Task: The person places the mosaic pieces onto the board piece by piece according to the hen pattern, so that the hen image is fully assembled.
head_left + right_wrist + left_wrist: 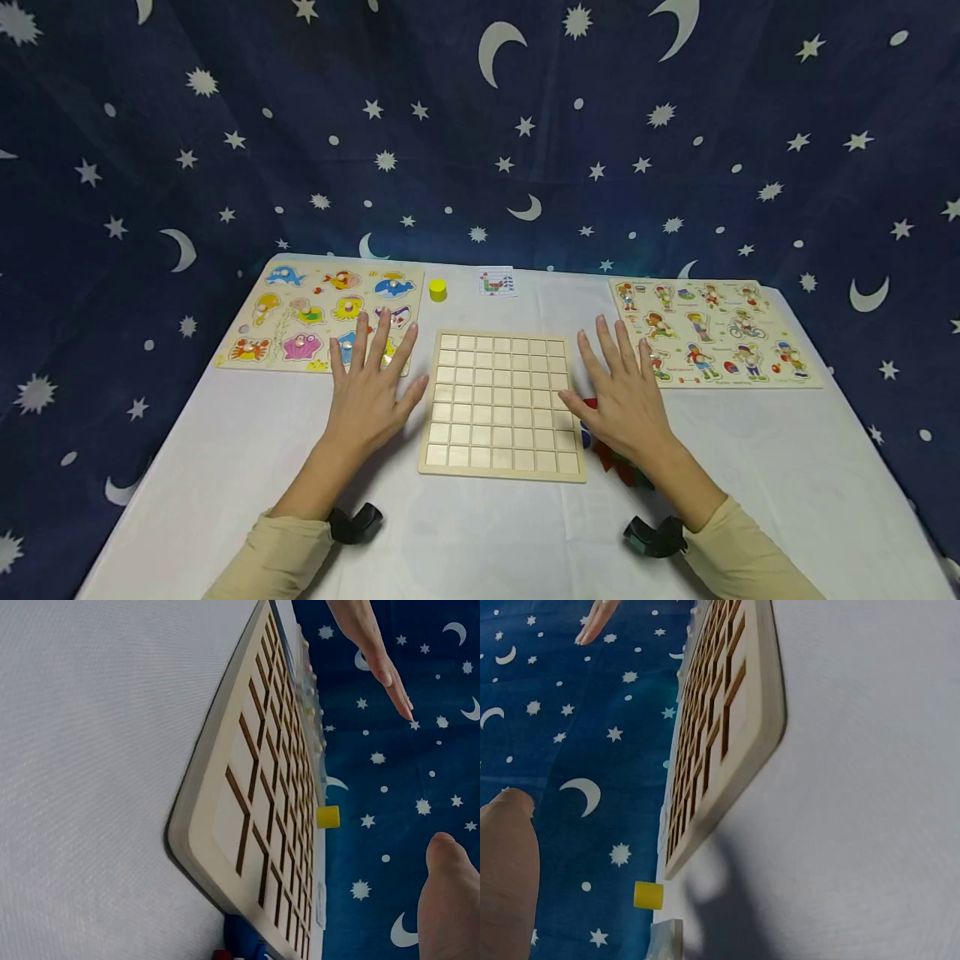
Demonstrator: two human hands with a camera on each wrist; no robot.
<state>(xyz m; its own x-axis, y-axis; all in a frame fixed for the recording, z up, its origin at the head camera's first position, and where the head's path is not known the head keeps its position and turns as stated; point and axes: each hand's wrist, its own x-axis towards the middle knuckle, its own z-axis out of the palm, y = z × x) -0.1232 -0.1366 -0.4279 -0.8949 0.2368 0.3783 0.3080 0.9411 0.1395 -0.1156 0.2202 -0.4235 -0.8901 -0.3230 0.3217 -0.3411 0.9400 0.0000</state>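
A wooden board with a grid of square recesses [502, 401] lies flat in the middle of the table, its squares bare. My left hand [367, 400] hovers at its left side, palm down, fingers straight and spread, holding nothing. On the right side my right hand [622, 404] is spread the same way, also holding nothing. Partly hidden beneath the right hand are red, blue and green pieces [615, 467]. In the right wrist view a blue piece [241, 935] shows beside the board's corner. Each wrist view catches the thumb of its own hand.
A sea-animal peg puzzle [300, 312] lies at the back left, and a puzzle with sports figures [712, 333] at the back right. Behind the grid board stand a yellow cylinder [438, 290] and a small picture card with a bird [497, 282]. A starry cloth [450, 125] hangs behind the table.
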